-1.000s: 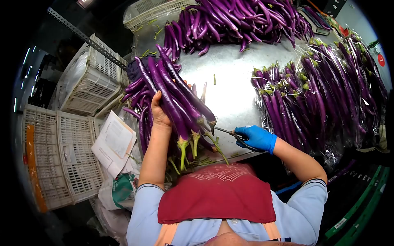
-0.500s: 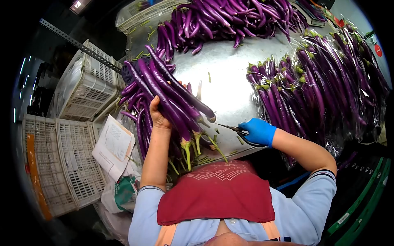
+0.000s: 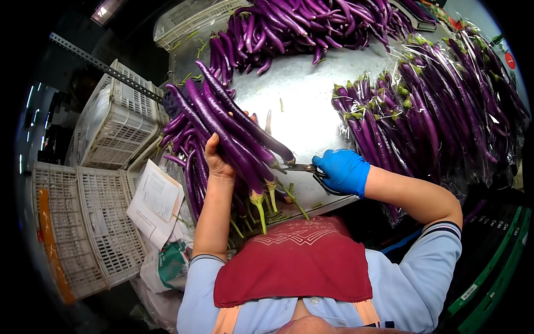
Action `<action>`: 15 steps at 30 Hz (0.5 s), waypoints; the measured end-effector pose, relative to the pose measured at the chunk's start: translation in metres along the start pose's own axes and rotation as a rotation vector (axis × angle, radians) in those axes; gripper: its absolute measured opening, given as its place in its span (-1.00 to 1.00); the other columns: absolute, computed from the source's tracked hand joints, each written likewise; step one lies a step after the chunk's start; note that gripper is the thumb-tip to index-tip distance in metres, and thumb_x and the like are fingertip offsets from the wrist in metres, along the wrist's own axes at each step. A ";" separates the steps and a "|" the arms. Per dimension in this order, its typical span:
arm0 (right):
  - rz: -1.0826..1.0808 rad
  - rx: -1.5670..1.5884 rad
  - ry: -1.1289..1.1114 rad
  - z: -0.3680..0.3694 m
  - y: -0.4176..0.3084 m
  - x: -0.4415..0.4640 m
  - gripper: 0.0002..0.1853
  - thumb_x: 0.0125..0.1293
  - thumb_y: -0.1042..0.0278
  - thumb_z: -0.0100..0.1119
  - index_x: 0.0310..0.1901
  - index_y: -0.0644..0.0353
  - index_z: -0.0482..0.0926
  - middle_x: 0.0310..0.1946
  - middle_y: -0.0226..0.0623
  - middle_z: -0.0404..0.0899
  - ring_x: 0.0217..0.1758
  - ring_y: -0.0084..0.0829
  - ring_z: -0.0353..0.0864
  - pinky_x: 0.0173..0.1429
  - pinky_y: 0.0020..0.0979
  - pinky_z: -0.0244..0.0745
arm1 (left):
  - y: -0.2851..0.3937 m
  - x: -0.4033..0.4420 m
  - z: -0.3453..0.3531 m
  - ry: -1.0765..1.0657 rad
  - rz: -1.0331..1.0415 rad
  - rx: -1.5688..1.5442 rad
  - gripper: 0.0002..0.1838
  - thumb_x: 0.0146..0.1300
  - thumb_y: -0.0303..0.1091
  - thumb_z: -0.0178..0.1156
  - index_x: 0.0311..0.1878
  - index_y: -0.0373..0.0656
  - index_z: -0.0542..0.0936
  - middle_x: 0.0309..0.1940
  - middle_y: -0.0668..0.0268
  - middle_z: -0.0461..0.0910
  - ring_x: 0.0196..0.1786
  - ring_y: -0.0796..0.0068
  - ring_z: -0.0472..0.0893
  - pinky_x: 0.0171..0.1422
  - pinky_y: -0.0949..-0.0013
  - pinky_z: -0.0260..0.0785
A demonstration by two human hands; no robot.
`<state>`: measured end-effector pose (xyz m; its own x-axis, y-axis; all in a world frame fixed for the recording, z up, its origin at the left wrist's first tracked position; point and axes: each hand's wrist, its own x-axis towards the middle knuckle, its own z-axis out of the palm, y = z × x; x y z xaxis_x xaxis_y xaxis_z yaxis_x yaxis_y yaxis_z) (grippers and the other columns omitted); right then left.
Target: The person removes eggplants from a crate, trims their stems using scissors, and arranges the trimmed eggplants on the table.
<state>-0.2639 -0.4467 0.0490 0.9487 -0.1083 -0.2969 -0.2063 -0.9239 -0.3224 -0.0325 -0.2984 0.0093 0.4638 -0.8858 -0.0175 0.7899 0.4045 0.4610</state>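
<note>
Eggplants [image 3: 222, 125] lie bunched in the curled left hand [image 3: 219, 164], left of the frame's centre, above the tabletop [image 3: 311, 106]. Gloved in blue, the right hand [image 3: 344, 171] is closed round the handles of scissors [image 3: 303, 167], whose blades are at the stem end of one held eggplant. Two of the bunch end in short stubs; at least two others carry long green stalks [image 3: 260, 214], so trimming looks partial. Stalk scraps [image 3: 281, 104] dot the metal. Clear-bagged eggplants [image 3: 428, 111] fill the upper right, seemingly finished, while a large unbagged pile [image 3: 311, 22] remains at the top.
</note>
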 end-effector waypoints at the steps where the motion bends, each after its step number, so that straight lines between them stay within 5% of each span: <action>1: -0.001 0.002 -0.001 -0.001 0.000 -0.001 -0.75 0.16 0.20 0.03 -0.23 0.20 0.49 -0.43 -0.04 0.53 -0.35 -0.05 0.57 -0.27 -0.12 0.47 | -0.001 0.000 -0.001 -0.002 0.002 -0.001 -0.32 -0.11 -0.16 0.29 0.13 -0.23 0.40 0.14 -0.01 0.37 0.27 -0.01 0.29 0.41 -0.01 0.05; 10: -0.001 -0.059 0.048 0.015 -0.004 0.004 -0.76 0.11 0.25 0.07 -0.27 0.23 0.48 -0.45 -0.04 0.51 -0.36 -0.04 0.56 -0.29 -0.12 0.47 | -0.026 0.006 0.005 -0.017 -0.076 -0.022 -0.31 -0.14 -0.18 0.31 0.12 -0.24 0.41 0.12 0.03 0.39 0.26 0.05 0.31 0.41 0.07 0.06; 15: 0.039 0.072 -0.172 0.024 0.011 0.002 -0.75 0.11 0.29 0.04 -0.23 0.27 0.48 -0.38 -0.01 0.55 -0.30 -0.01 0.56 -0.24 -0.11 0.46 | -0.037 0.013 -0.001 -0.001 -0.112 0.032 -0.29 -0.14 -0.20 0.31 0.14 -0.26 0.38 0.14 0.02 0.37 0.27 0.06 0.28 0.42 0.06 0.03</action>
<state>-0.2699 -0.4485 0.0231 0.8862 -0.0735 -0.4573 -0.2646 -0.8908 -0.3695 -0.0555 -0.3243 -0.0085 0.3728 -0.9253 -0.0699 0.8234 0.2951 0.4846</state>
